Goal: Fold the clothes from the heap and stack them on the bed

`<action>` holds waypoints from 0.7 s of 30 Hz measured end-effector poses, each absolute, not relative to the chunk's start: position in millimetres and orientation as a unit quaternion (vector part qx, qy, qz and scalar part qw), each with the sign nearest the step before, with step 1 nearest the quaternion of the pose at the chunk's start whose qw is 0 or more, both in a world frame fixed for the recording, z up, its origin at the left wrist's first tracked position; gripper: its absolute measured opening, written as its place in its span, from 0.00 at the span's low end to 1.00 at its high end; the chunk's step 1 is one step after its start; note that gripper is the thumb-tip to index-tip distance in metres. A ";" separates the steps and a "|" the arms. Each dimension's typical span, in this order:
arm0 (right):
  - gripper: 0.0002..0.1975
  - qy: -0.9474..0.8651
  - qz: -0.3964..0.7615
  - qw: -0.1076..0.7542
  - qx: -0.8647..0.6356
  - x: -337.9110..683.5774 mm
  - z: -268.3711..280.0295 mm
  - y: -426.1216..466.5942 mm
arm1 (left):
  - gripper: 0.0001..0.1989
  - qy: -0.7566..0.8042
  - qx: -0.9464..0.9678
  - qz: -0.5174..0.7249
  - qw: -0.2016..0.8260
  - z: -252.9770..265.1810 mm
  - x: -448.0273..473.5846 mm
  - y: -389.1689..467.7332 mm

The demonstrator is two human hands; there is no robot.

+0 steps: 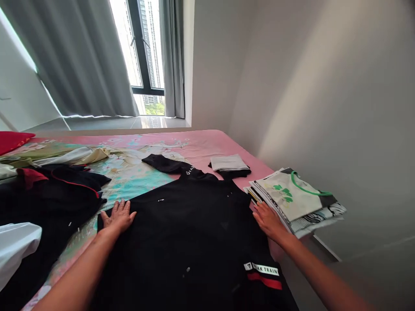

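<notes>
A black long-sleeved top (194, 224) lies spread out on the bed, one sleeve stretched toward the back left. Near its lower right are a white printed strip and a red band. My left hand (119, 217) rests flat on the top's left side, fingers spread. At the right edge of the top is my right hand (266, 218), its fingers stretched out. It lies close beside a stack of folded T-shirts (288, 194); whether it touches the stack I cannot tell. The uppermost T-shirt is cream with a green collar and green print.
Dark clothes with red trim (65, 190) lie heaped on the left, by a white cloth (19, 246). Light garments (81, 155) and a red item (14, 141) are behind. A small folded grey-and-black pile (229, 164) sits farther back. The wall (311, 108) borders the bed's right side.
</notes>
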State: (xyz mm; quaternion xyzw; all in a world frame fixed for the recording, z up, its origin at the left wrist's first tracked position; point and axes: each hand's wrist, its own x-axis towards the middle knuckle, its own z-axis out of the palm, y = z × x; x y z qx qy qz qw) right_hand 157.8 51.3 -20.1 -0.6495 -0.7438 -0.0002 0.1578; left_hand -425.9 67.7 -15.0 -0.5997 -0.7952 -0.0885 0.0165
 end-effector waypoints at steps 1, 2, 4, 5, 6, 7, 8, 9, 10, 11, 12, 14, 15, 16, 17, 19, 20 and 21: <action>0.22 -0.747 0.010 0.180 -0.640 158.6 -16.2 40.7 | 0.30 -0.801 -0.592 -0.085 0.038 -9.8 -400.9 56.6; 0.22 -0.755 0.025 0.195 -0.626 152.0 -12.1 31.5 | 0.29 -0.789 -0.607 -0.086 0.045 -6.2 -374.7 41.0; 0.23 -0.776 0.055 0.203 -0.595 124.4 -5.1 17.9 | 0.28 -0.741 -0.663 -0.093 0.045 -4.0 -326.0 -1.6; 0.23 -0.785 0.068 0.199 -0.583 108.0 -3.2 13.7 | 0.29 -0.719 -0.687 -0.096 0.044 -5.1 -306.4 -26.5; 0.23 -0.796 0.075 0.192 -0.570 92.7 -3.0 11.1 | 0.29 -0.701 -0.706 -0.094 0.041 -7.6 -291.6 -52.3; 0.24 -0.806 0.079 0.181 -0.557 80.5 -4.7 9.8 | 0.30 -0.691 -0.717 -0.087 0.034 -11.2 -282.1 -77.9; 0.25 -0.814 0.082 0.164 -0.551 72.6 -8.6 9.6 | 0.31 -0.691 -0.718 -0.076 0.026 -16.0 -278.0 -102.2; 0.26 -0.817 0.085 0.142 -0.553 69.9 -14.4 10.2 | 0.32 -0.700 -0.711 -0.062 0.018 -21.8 -278.9 -124.8; 0.27 -0.813 0.086 0.117 -0.564 72.4 -21.8 11.3 | 0.32 -0.715 -0.698 -0.049 0.011 -28.4 -284.1 -145.2; 0.28 -0.802 0.084 0.096 -0.583 79.7 -30.3 12.7 | 0.32 -0.731 -0.681 -0.039 0.008 -35.3 -292.5 -163.2; 0.29 -0.786 0.080 0.082 -0.607 91.1 -39.4 13.9 | 0.32 -0.749 -0.662 -0.036 0.008 -42.2 -302.7 -178.8; 0.30 -0.749 0.060 0.087 -0.654 121.0 -56.9 13.6 | 0.32 -0.785 -0.616 -0.055 0.017 -54.1 -323.5 -202.9; 0.30 -0.736 0.048 0.106 -0.667 136.9 -64.4 11.1 | 0.32 -0.799 -0.596 -0.073 0.017 -58.5 -331.7 -212.2; 0.30 -0.726 0.039 0.134 -0.673 151.8 -70.8 6.6 | 0.32 -0.811 -0.578 -0.095 0.015 -61.7 -337.4 -220.3; 0.30 -0.721 0.034 0.170 -0.671 164.6 -76.2 -0.1 | 0.32 -0.817 -0.564 -0.121 0.011 -63.6 -340.2 -227.8; 0.32 -0.715 0.038 0.255 -0.650 181.4 -84.2 -20.9 | 0.32 -0.821 -0.543 -0.177 0.005 -64.4 -338.0 -242.7; 0.33 -0.705 0.048 0.298 -0.642 184.9 -87.2 -34.6 | 0.32 -0.825 -0.527 -0.206 0.007 -63.9 -333.9 -250.3; 0.34 -0.686 0.064 0.337 -0.642 185.6 -89.9 -50.2 | 0.31 -0.832 -0.502 -0.235 0.012 -63.4 -328.8 -257.8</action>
